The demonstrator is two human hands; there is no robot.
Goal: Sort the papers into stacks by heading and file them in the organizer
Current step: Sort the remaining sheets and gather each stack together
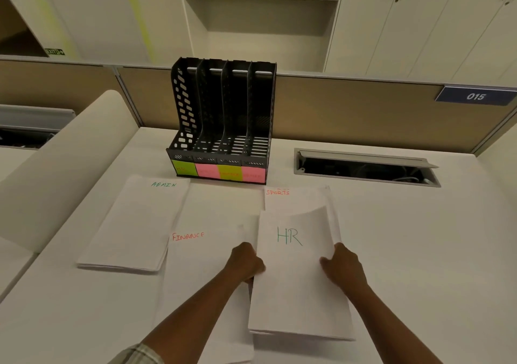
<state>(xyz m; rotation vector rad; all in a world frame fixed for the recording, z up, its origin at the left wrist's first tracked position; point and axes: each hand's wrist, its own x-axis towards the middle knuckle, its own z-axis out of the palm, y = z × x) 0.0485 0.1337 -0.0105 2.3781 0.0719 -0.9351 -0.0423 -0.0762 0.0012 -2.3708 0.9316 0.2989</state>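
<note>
Papers, four stacks, on a white desk (419,251):

1. HR stack (296,277), heading in green, nearest the front edge and right of centre. Gripped on both long sides: left hand (246,263) clasps its left edge, right hand (344,265) its right edge, fingers curled around the sheets. Far end curls upward and the near end shows a shadow beneath; whether it is fully off the desk cannot be told. It overlaps items 2 and 3

2. SPORTS stack (296,197), heading in red, lying flat just behind the HR stack, its near part hidden under it

3. FINANCE stack (204,265), heading in red, flat, just left of the HR stack, running toward the front edge; the left forearm crosses over it

4. ADMIN stack (134,223), heading in green, flat, toward the left edge, slightly skewed, beside the FINANCE stack

Organizer (223,117): black perforated plastic, four upright slots, all without papers, standing toward the back edge, centre, against the partition. Front lip carries four sticky labels (218,172), alternating green and pink; their writing is too faint to read

Cable hatch (366,167): open, set into the desk right of the organizer
</note>
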